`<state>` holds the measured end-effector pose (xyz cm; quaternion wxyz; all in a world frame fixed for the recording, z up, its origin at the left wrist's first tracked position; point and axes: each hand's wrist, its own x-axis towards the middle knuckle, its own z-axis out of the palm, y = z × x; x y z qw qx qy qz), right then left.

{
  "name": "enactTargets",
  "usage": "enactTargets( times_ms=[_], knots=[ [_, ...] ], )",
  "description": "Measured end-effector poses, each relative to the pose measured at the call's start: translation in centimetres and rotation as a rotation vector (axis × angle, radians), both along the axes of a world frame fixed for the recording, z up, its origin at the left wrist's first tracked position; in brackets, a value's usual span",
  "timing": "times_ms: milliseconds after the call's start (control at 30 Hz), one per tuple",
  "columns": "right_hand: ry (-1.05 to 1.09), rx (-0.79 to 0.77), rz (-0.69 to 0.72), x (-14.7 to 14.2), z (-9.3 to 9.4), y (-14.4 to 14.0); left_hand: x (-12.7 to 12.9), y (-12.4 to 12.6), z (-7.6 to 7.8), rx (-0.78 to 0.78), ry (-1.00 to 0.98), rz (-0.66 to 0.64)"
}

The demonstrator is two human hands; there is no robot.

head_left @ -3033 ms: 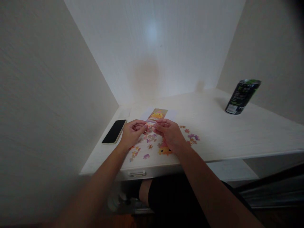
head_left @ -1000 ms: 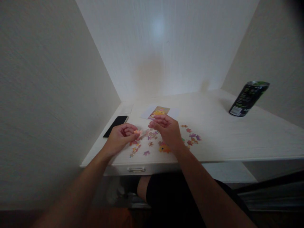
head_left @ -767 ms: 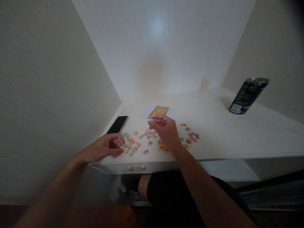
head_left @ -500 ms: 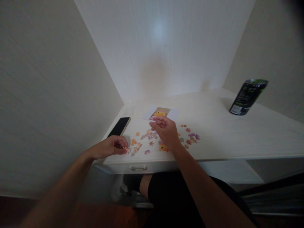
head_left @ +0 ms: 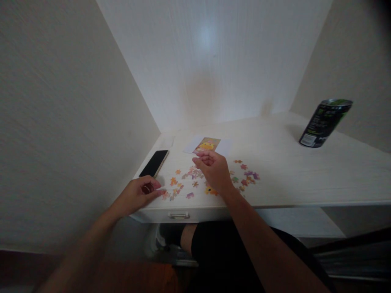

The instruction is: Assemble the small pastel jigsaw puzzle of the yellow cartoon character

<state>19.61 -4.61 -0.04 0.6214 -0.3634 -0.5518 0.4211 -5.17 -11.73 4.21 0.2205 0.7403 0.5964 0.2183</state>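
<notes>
My left hand rests at the desk's front left. Its thumb and fingers are apart, with the thumb tip beside a small pink puzzle piece. Over the middle of the desk, my right hand is curled, thumb and forefinger brought close together; whatever may be between them is too small to make out. Beneath it lies a yellow joined part of the puzzle, partly hidden by the wrist. Loose orange pieces, pale pink ones and purple ones lie around. A picture card with a yellow duck sits just beyond my right fingers.
A black phone lies at the left, close to my left hand. A dark, green-topped can stands at the right. White paper is under the card. The white desk has walls behind and beside it, and a drawer handle in front.
My left hand has drawn back slightly left, and its fingers have spread from a pinch at the pink piece. My right hand stays almost in place. The view has shifted slightly.
</notes>
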Motion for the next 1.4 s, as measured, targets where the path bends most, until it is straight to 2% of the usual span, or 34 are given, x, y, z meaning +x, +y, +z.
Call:
enactTargets(
  times_ms=[100, 200, 333, 400, 567, 700, 933, 1100, 1400],
  knots=[
    [-0.147, 0.070, -0.031, 0.1, 0.1, -0.4, 0.5, -1.5, -0.9, 0.172, 0.049, -0.037],
    [-0.438, 0.224, -0.050, -0.1, 0.1, -0.9, 0.5, -2.1, -1.7, 0.262, 0.091, -0.079],
    [-0.808, 0.438, 0.093, -1.5, 0.1, -1.3, -0.3, -1.5, -2.3, 0.308, 0.079, -0.079],
    [-0.926, 0.472, 0.168, -2.7, 0.2, -1.3, -0.6, -1.1, -2.4, 0.327, 0.052, -0.084],
    [-1.127, 0.472, 0.242, -4.9, 0.7, -1.0, -0.7, -0.4, -2.6, 0.297, 0.012, -0.147],
    [-1.139, 0.432, 0.257, -5.2, 0.4, -0.6, -0.7, -0.1, -3.0, 0.298, -0.025, -0.139],
    [-0.983, 0.360, 0.324, -5.3, -0.8, -0.2, -0.7, 0.2, -3.5, 0.335, -0.072, -0.103],
    [-0.993, 0.321, 0.309, -5.7, -0.7, -0.3, -0.6, 0.4, -3.7, 0.328, -0.117, -0.101],
    [-0.919, 0.333, 0.372, -5.3, -0.8, -0.4, -0.6, 0.3, -3.7, 0.333, -0.112, -0.122]
  ],
)
